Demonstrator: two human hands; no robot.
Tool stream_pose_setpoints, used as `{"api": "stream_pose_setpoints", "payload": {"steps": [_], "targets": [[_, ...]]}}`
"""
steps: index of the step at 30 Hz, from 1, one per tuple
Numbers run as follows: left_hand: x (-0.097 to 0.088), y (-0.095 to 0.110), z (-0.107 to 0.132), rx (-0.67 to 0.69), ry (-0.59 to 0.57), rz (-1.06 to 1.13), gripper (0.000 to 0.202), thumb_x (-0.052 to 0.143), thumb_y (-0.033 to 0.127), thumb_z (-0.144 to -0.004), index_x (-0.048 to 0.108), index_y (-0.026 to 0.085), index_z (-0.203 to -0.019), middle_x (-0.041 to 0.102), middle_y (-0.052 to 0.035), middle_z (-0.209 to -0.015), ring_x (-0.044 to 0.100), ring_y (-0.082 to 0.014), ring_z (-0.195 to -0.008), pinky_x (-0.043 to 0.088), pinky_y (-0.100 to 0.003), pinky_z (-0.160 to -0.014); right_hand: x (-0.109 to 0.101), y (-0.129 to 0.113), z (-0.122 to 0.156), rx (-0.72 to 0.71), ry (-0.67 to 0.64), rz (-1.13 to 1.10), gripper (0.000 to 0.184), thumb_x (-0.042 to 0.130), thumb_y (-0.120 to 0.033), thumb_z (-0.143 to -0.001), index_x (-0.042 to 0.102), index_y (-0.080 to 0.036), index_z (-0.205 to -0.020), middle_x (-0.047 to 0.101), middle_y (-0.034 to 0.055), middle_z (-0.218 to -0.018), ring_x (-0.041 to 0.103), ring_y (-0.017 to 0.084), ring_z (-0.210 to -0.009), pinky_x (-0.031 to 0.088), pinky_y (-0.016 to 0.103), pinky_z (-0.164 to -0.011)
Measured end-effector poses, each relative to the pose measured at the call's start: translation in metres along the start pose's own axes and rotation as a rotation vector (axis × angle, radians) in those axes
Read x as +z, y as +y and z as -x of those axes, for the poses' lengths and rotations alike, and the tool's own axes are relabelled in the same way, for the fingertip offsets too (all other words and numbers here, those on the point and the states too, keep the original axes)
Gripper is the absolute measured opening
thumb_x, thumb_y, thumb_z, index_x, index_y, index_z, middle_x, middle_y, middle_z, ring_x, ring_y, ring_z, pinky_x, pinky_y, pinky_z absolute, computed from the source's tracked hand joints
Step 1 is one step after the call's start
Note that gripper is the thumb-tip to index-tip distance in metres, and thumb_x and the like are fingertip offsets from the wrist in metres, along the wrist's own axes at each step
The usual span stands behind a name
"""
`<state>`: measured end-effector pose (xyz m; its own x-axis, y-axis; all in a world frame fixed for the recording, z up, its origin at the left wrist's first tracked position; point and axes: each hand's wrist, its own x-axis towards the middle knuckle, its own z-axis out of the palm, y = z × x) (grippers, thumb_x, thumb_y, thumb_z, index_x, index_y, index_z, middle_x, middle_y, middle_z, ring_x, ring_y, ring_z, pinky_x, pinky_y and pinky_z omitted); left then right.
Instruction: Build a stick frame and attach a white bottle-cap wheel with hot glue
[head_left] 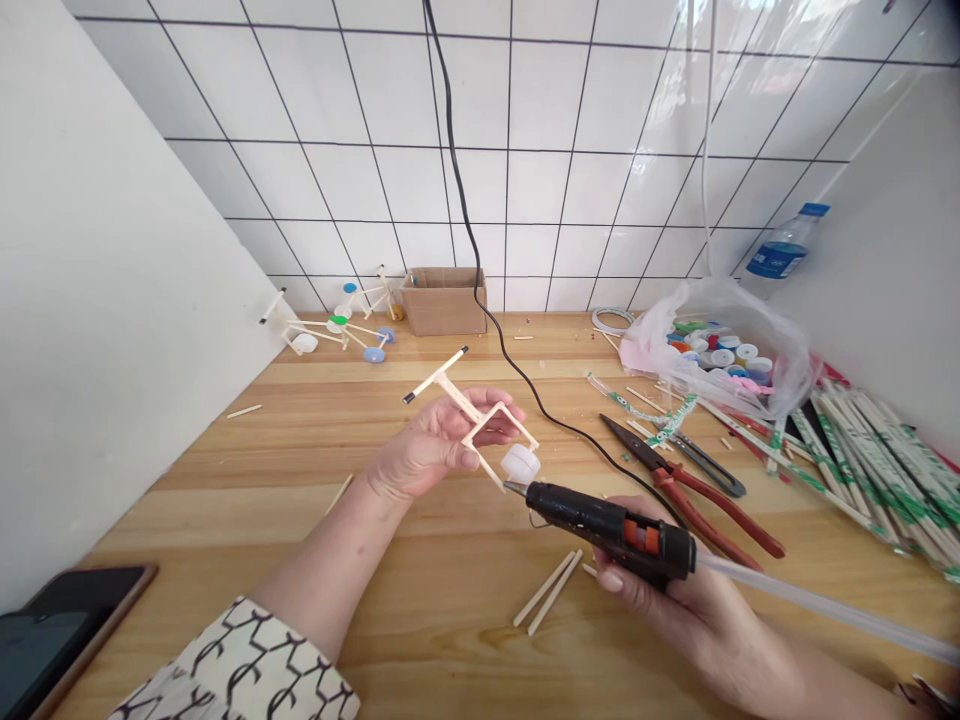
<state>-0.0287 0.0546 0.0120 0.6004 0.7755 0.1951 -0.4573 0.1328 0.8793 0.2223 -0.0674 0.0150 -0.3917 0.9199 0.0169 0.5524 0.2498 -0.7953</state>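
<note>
My left hand [442,440] is closed on a small stick frame [459,398], pinched between thumb and fingers above the table. The frame has a crossbar with black ends and a fork of pale wooden sticks. Beside the fork's arms is a white bottle-cap wheel [520,463]. My right hand [675,600] grips a black hot glue gun [611,525], with a clear glue stick [810,600] running out of its back. The gun's nozzle is at the lower end of one fork arm; whether they touch I cannot tell. Below lie two short wooden sticks [547,592].
Red-handled pliers [694,490] and a utility knife [709,463] lie right. Behind them are a plastic bag of bottle caps [720,350] and wrapped chopsticks [885,460]. Stick-and-cap models [339,325], a cardboard box [446,302], a black cord [525,375] and a phone [75,630] are around.
</note>
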Motion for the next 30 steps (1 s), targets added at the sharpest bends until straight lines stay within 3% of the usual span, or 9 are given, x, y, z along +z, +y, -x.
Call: {"api": "stream_pose_setpoints", "payload": {"steps": [30], "targets": [[0.0014, 0.0030, 0.0006, 0.018, 0.066, 0.038, 0.054, 0.083, 0.018, -0.051, 0.067, 0.017, -0.103, 0.069, -0.0089, -0.103, 0.064, -0.0213, -0.090, 0.047, -0.033, -0.087, -0.0011, -0.0026, 0.0019, -0.051, 0.039, -0.012, 0.025, 0.047, -0.031, -0.090, 0.044, -0.023, -0.113, 0.059, 0.0031, -0.089, 0.060, 0.017, -0.081, 0.053, 0.026, -0.070]]}}
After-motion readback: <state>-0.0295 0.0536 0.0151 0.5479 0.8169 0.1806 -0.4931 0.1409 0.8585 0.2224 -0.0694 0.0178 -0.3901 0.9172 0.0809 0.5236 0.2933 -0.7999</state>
